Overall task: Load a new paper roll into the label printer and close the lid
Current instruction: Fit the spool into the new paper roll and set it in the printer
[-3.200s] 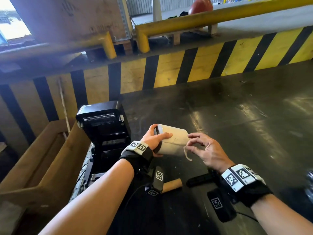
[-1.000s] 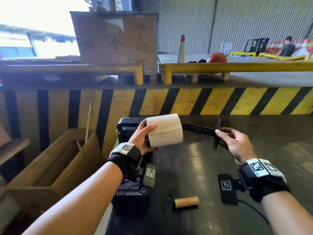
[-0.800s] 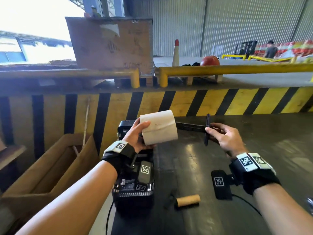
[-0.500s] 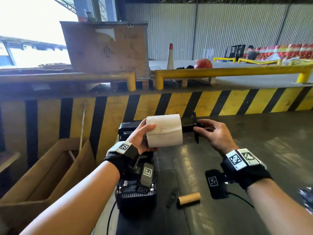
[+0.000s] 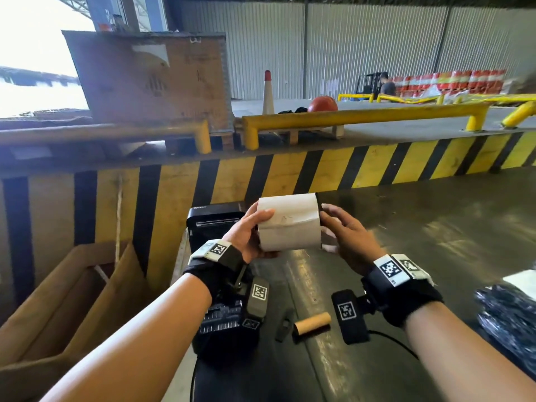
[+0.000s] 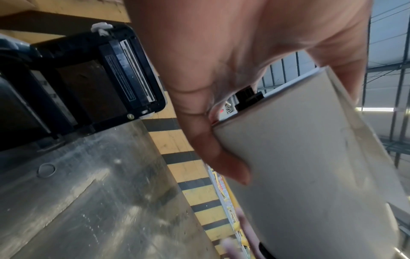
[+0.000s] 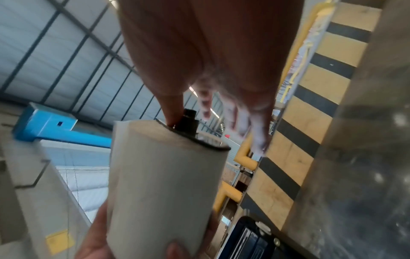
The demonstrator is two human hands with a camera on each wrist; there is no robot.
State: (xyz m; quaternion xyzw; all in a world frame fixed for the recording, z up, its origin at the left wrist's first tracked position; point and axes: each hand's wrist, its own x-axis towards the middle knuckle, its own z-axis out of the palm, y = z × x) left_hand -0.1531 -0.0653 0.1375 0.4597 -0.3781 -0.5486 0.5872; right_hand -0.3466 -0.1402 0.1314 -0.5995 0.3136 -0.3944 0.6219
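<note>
My left hand point(image 5: 249, 236) grips the left end of a white paper roll point(image 5: 290, 224), held level in the air above the table. My right hand point(image 5: 345, 239) is at the roll's right end, fingers straight, thumb against the black spindle point(image 7: 188, 121), whose flange point(image 7: 199, 140) sits flush on the roll point(image 7: 164, 184). In the left wrist view a black spindle tip point(image 6: 248, 98) pokes out beside my left hand point(image 6: 221, 105). The black label printer point(image 5: 214, 219) stands below and behind my left wrist with its lid up point(image 6: 99, 78).
An empty cardboard core point(image 5: 311, 323) and a small black part point(image 5: 284, 324) lie on the dark table point(image 5: 435, 242). An open cardboard box point(image 5: 58, 300) stands at the left. A yellow-black striped barrier point(image 5: 319, 175) runs behind. Black crinkled plastic point(image 5: 507, 323) lies at the right.
My right hand has pushed the black spindle leftward into the roll until only its flange shows. The left hand has kept hold of the roll.
</note>
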